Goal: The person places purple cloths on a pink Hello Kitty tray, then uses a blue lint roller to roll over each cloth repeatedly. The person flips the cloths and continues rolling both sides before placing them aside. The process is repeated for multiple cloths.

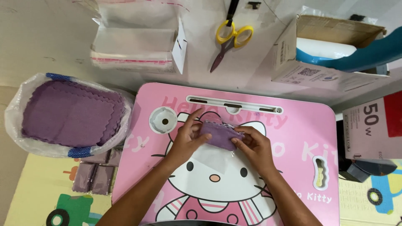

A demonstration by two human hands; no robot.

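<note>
Small folded purple cloth w/ scalloped edge sits at centre of the pink cartoon-printed lap table, slightly above mid, held just off or on the surface, can't tell which. A clear plastic sleeve lies under and below it, at 6 o'clock from the cloth, flat on the table.

Left hand is at 9 o'clock of the cloth; its grip is pinched closed on the cloth's left end, thumb on top, index finger stretched toward 1 o'clock. Right hand is at 3 o'clock; its grip is likewise closed on the cloth's right edge, fingertips curled onto it. Both forearms come in from 6 o'clock.

On the table, a round white cup recess lies at 9–10 o'clock of the cloth, a long white slot at 12, a wavy cut-out handle at 4.

Off the table: clear plastic bag full of purple scalloped cloths at 9 o'clock, well apart; packed purple cloths in sleeves below it at 8. Stack of clear sleeves w/ red strip at 11, yellow-handled scissors at 12, open cardboard box w/ blue-white item at 1–2, white-and-red carton at 3.
</note>
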